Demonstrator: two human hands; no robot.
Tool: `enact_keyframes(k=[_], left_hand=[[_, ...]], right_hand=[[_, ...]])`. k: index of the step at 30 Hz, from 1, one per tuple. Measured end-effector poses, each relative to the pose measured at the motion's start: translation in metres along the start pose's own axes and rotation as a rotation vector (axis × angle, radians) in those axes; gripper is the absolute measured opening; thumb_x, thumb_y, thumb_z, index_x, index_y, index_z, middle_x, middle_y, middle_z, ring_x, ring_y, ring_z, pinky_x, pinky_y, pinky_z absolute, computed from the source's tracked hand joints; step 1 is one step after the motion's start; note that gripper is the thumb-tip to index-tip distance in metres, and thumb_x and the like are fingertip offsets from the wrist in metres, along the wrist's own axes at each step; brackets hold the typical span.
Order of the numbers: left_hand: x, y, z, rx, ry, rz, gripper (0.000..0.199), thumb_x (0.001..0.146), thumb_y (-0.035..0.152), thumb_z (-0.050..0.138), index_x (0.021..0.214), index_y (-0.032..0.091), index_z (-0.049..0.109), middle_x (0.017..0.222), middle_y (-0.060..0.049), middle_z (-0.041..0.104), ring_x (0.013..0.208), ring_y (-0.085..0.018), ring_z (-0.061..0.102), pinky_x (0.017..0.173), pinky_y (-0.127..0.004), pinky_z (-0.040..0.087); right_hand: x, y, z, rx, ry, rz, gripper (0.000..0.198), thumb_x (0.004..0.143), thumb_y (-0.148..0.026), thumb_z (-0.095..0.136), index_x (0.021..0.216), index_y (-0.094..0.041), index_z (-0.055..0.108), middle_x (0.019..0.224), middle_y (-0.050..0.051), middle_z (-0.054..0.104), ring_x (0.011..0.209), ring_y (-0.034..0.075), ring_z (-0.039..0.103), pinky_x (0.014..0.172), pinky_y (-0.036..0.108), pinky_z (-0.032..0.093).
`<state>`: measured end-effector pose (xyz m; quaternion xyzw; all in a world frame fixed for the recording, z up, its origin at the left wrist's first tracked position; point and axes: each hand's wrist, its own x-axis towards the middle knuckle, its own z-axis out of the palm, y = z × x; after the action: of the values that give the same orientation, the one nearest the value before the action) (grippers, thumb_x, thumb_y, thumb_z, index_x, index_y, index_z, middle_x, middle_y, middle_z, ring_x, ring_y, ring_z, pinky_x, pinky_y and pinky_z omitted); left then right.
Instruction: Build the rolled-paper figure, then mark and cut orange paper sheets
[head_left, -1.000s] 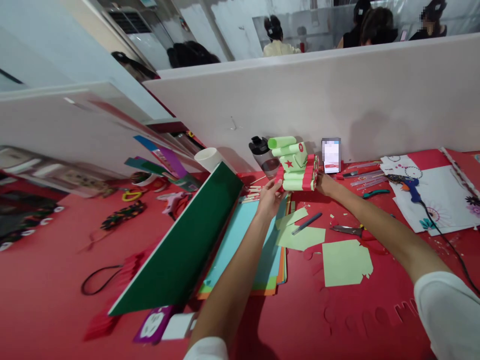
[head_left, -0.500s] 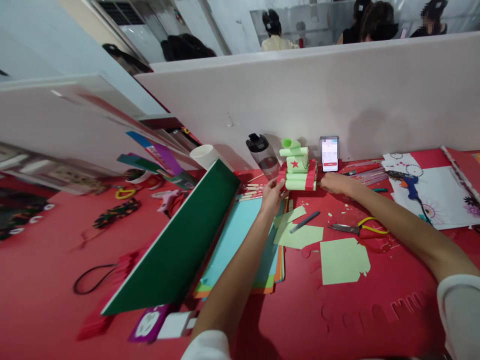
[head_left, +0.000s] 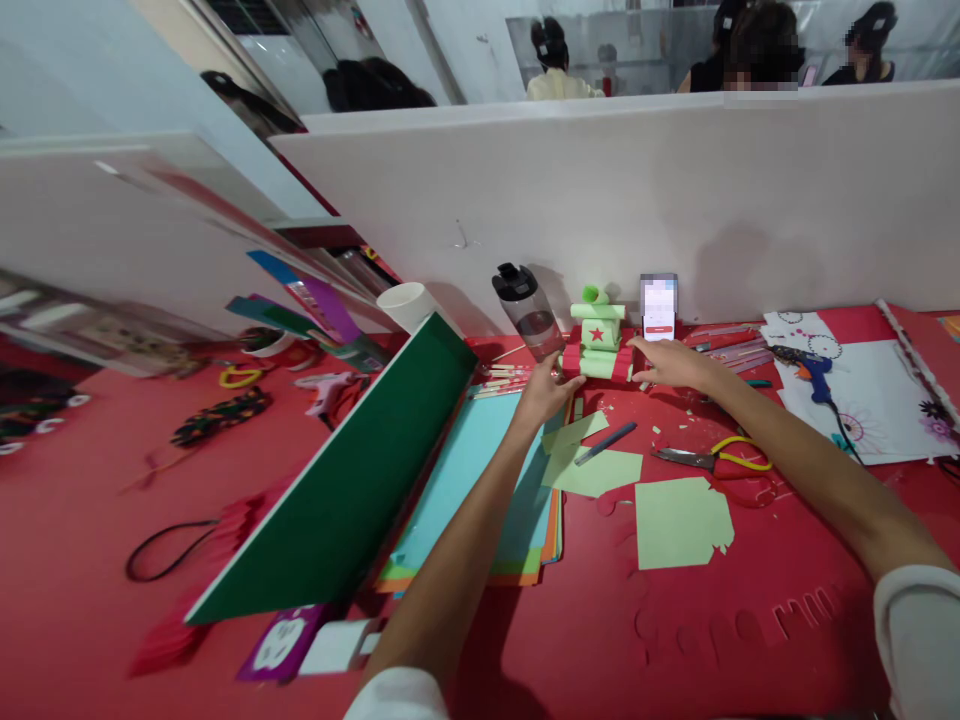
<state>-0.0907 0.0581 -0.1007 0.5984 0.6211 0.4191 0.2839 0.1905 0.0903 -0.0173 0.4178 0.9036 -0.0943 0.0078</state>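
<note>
A light green and red paper tank model (head_left: 598, 335), with a red star on its front and a small green roll on top, stands near the back panel. My left hand (head_left: 546, 395) grips its left lower side, the thumb reaching along the front. On the opposite side, the fingers of my right hand (head_left: 667, 363) are at the model's right lower edge. A dark-lidded bottle (head_left: 529, 312) is just behind my left hand. The lit phone (head_left: 659, 305) leans upright behind my right hand.
Nearer lie a pen (head_left: 606, 443), yellow-and-red-handled scissors (head_left: 712, 457) and a cut green sheet (head_left: 682, 522). A green board (head_left: 352, 490) leans beside stacked coloured paper (head_left: 469, 480). A blue glue gun (head_left: 816, 372) lies at right. The white panel (head_left: 480, 190) bounds the back; people are beyond it.
The paper tank model has turned to face me more squarely and sits slightly lower between my hands. My right hand has opened a little along its side. The view has shifted slightly.
</note>
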Motion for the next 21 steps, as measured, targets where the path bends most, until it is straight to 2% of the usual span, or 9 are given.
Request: enact_keyframes(k=[2, 3, 6, 9, 12, 16, 21], left_hand=[[-0.001, -0.002, -0.003, 0.243, -0.008, 0.053, 0.063, 0.083, 0.034, 0.084, 0.140, 0.017, 0.065, 0.119, -0.014, 0.072, 0.089, -0.025, 0.070, 0.086, -0.040, 0.058], [-0.002, -0.002, -0.003, 0.326, -0.017, 0.062, 0.062, 0.084, 0.035, 0.082, 0.141, 0.016, 0.065, 0.119, -0.015, 0.072, 0.088, -0.026, 0.070, 0.086, -0.041, 0.058], [-0.004, -0.001, 0.002, 0.476, -0.028, 0.087, 0.055, 0.091, 0.038, 0.075, 0.140, 0.017, 0.065, 0.115, -0.016, 0.073, 0.094, -0.029, 0.070, 0.085, -0.041, 0.057], [-0.003, 0.001, 0.009, 0.532, -0.003, 0.133, 0.056, 0.096, 0.036, 0.069, 0.147, 0.016, 0.059, 0.125, -0.019, 0.072, 0.107, -0.033, 0.070, 0.089, -0.042, 0.056], [-0.004, 0.002, 0.014, 0.553, -0.004, 0.189, 0.064, 0.098, 0.030, 0.062, 0.159, 0.017, 0.046, 0.138, -0.020, 0.068, 0.120, -0.036, 0.067, 0.096, -0.046, 0.055], [-0.006, -0.003, 0.011, 0.579, -0.029, 0.219, 0.067, 0.101, 0.029, 0.056, 0.165, 0.018, 0.037, 0.136, -0.020, 0.070, 0.121, -0.037, 0.067, 0.099, -0.049, 0.053], [-0.001, -0.015, -0.005, 0.567, -0.075, 0.257, 0.074, 0.095, 0.035, 0.067, 0.162, 0.015, 0.041, 0.133, -0.019, 0.071, 0.124, -0.037, 0.064, 0.106, -0.049, 0.049]], right_hand=[[0.001, -0.008, 0.006, 0.102, 0.038, 0.008, 0.073, 0.101, -0.048, 0.067, 0.161, -0.018, 0.040, 0.118, 0.015, 0.077, 0.104, 0.028, 0.073, 0.083, 0.032, 0.051], [0.002, -0.011, 0.010, 0.127, 0.055, 0.019, 0.072, 0.100, -0.047, 0.068, 0.161, -0.018, 0.041, 0.119, 0.015, 0.077, 0.105, 0.029, 0.073, 0.084, 0.032, 0.051], [0.011, -0.018, 0.025, 0.086, 0.091, 0.051, 0.056, 0.099, -0.035, 0.071, 0.149, -0.016, 0.053, 0.126, 0.018, 0.074, 0.110, 0.030, 0.072, 0.089, 0.034, 0.052], [0.020, -0.017, 0.034, 0.054, 0.108, 0.075, 0.047, 0.099, -0.021, 0.066, 0.144, -0.013, 0.055, 0.131, 0.020, 0.072, 0.114, 0.031, 0.071, 0.092, 0.036, 0.053], [0.027, -0.012, 0.040, 0.030, 0.120, 0.089, 0.043, 0.099, -0.015, 0.062, 0.141, -0.011, 0.056, 0.134, 0.021, 0.070, 0.119, 0.032, 0.069, 0.097, 0.038, 0.052], [0.026, -0.006, 0.044, 0.003, 0.115, 0.088, 0.036, 0.100, -0.016, 0.062, 0.135, -0.011, 0.059, 0.135, 0.021, 0.068, 0.121, 0.032, 0.068, 0.100, 0.040, 0.052], [0.020, -0.009, 0.043, -0.022, 0.111, 0.085, 0.038, 0.102, -0.021, 0.062, 0.139, -0.013, 0.057, 0.134, 0.020, 0.067, 0.124, 0.030, 0.066, 0.103, 0.038, 0.051]])
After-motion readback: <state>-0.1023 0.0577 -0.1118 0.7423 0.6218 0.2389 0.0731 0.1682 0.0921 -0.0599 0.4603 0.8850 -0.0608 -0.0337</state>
